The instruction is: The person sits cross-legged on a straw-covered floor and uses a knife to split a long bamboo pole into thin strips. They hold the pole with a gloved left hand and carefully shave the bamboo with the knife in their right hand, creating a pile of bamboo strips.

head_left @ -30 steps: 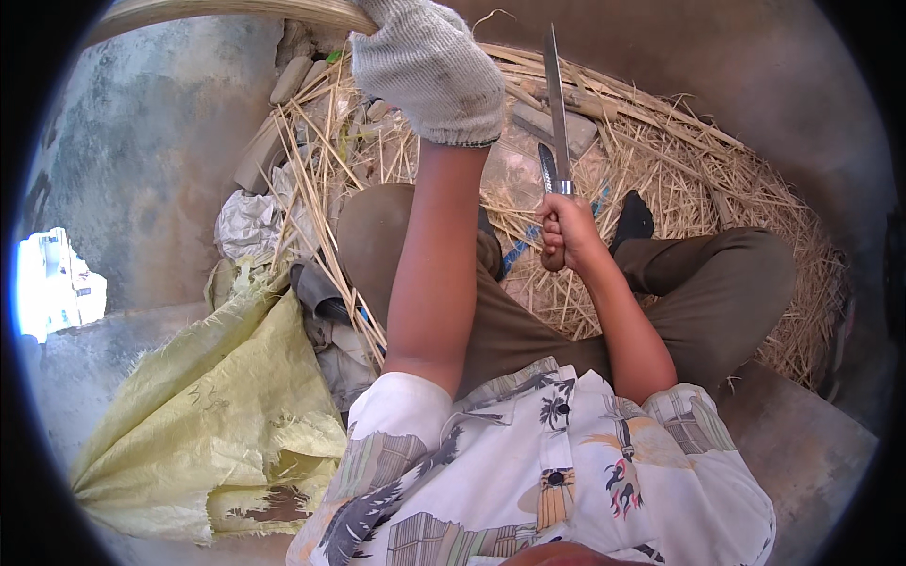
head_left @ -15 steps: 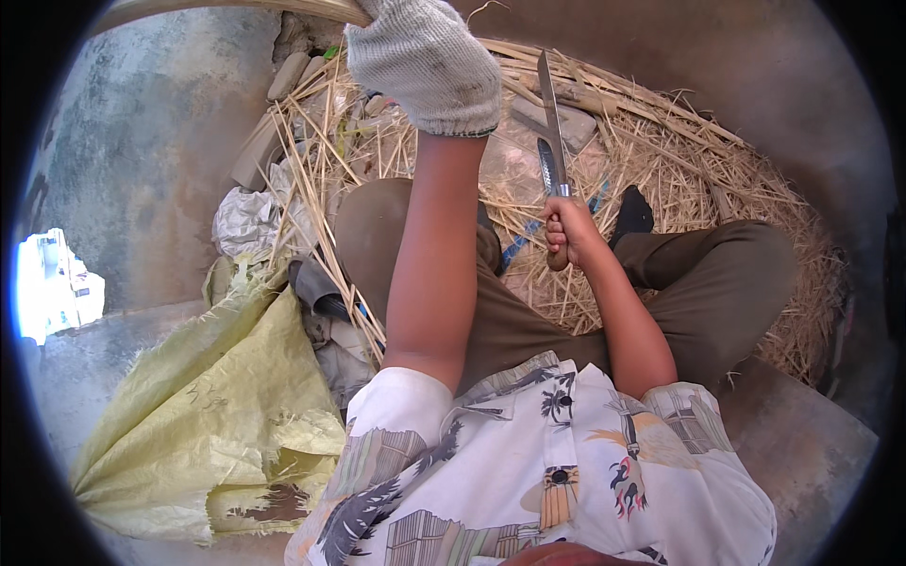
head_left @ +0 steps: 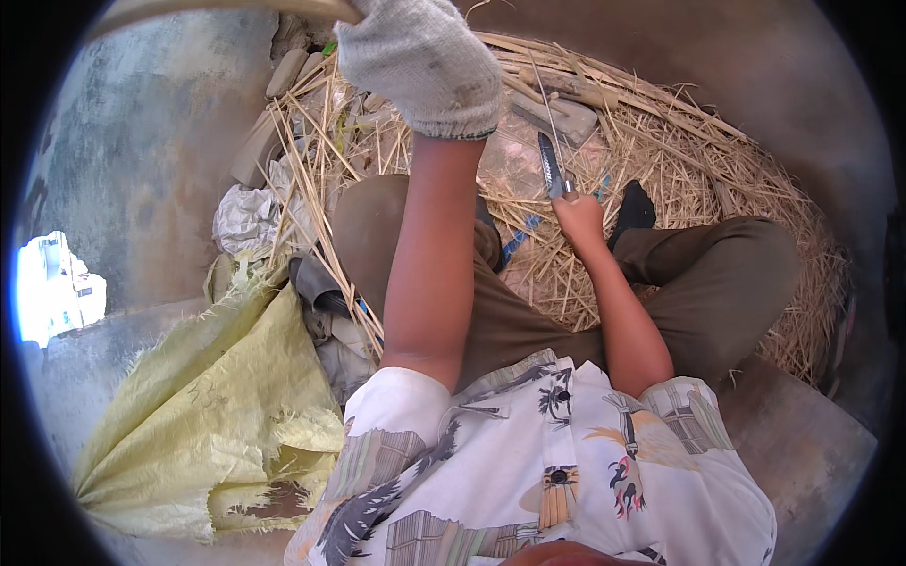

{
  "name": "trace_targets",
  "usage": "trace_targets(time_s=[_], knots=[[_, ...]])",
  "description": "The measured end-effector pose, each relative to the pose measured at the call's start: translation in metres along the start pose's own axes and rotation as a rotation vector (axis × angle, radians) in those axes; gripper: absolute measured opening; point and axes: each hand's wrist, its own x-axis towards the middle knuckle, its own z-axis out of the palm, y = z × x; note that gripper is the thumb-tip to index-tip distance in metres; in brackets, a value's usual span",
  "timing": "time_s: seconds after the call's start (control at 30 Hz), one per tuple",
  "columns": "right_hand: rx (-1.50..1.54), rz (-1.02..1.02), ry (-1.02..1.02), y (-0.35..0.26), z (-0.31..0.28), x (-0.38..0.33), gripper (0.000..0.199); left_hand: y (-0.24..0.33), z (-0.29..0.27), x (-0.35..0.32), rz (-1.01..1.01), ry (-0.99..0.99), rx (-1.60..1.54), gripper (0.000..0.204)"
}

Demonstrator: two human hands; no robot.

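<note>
My left hand, in a grey knitted glove, is raised close to the camera and closed on a long curved cane strip that runs along the top edge. Lower down, over my lap, my bare right hand grips a knife by its handle. The blade points up and away from me and looks short from here. A thin pale sliver rises above the blade tip. I sit cross-legged in brown trousers and a printed white shirt.
Straw and split cane lie heaped in a ring around my legs. A yellow woven sack is spread at my left, with crumpled rags beside it. Flat stone or wood pieces rest in the straw ahead.
The knife blade stood long and upright before; now it is tipped away and looks much shorter. My gloved left hand stays raised on the cane strip.
</note>
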Motion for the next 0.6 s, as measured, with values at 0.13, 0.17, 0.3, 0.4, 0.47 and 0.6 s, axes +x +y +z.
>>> trace_targets(time_s=[0.13, 0.17, 0.3, 0.4, 0.47, 0.6], knots=[[0.671, 0.437, -0.422, -0.014, -0.007, 0.001, 0.021, -0.004, -0.007, 0.006, 0.083, -0.090, -0.029, 0.069], [0.919, 0.536, -0.630, -0.015, -0.013, 0.007, 0.018, -0.002, -0.006, 0.005, 0.071, -0.102, -0.038, 0.069], [0.753, 0.489, -0.425, -0.045, -0.019, -0.013, 0.017, -0.001, -0.003, 0.006, 0.048, -0.121, -0.080, 0.069], [0.172, 0.055, -0.142, -0.036, -0.013, -0.014, 0.029, -0.004, -0.005, 0.015, -0.010, -0.074, -0.159, 0.067], [-0.011, -0.041, -0.015, -0.045, -0.013, -0.018, 0.035, 0.008, -0.017, 0.024, -0.147, -0.039, -0.229, 0.066], [-0.057, 0.077, 0.062, -0.030, -0.028, 0.001, 0.034, 0.062, -0.055, 0.043, -0.317, -0.290, -0.685, 0.064]])
